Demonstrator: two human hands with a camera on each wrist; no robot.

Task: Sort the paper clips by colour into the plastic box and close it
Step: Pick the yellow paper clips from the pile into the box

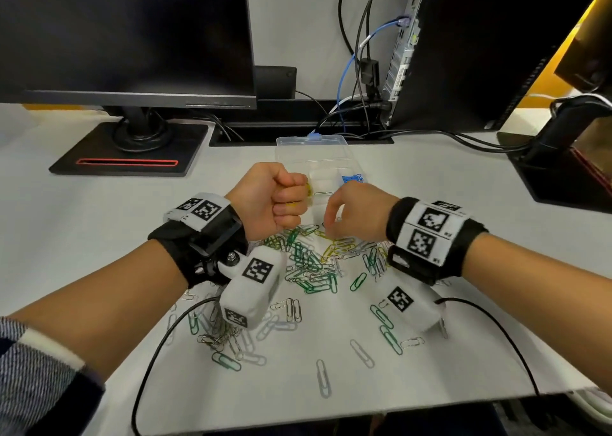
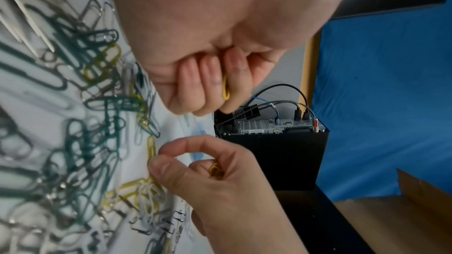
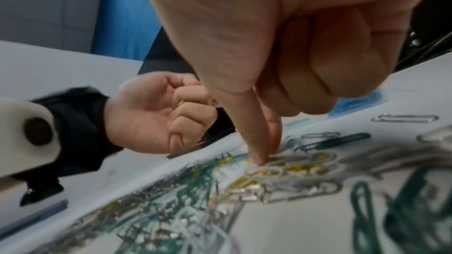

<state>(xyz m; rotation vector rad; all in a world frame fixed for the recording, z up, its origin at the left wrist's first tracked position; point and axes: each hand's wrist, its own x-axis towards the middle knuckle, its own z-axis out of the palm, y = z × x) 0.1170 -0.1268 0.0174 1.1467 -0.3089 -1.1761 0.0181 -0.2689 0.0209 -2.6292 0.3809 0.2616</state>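
Observation:
A pile of green, silver, white and yellow paper clips [image 1: 314, 263] lies on the white table. Behind it stands the open clear plastic box [image 1: 323, 175], with blue clips [image 1: 352, 178] in its right compartment. My left hand [image 1: 291, 200] is a fist just above the pile and grips yellow clips [image 2: 226, 88]. My right hand [image 1: 326, 227] reaches down to the far edge of the pile. Its thumb and forefinger pinch a yellow clip [image 2: 151, 148] that lies on the table, while more yellow clips [image 2: 215, 169] sit under its curled fingers.
A monitor [image 1: 126, 34] on a black stand is at the back left. A computer case [image 1: 470, 51] with cables stands at the back right. Loose clips [image 1: 323, 377] are scattered toward the table's front edge, and wrist-camera cables [image 1: 155, 352] trail across it.

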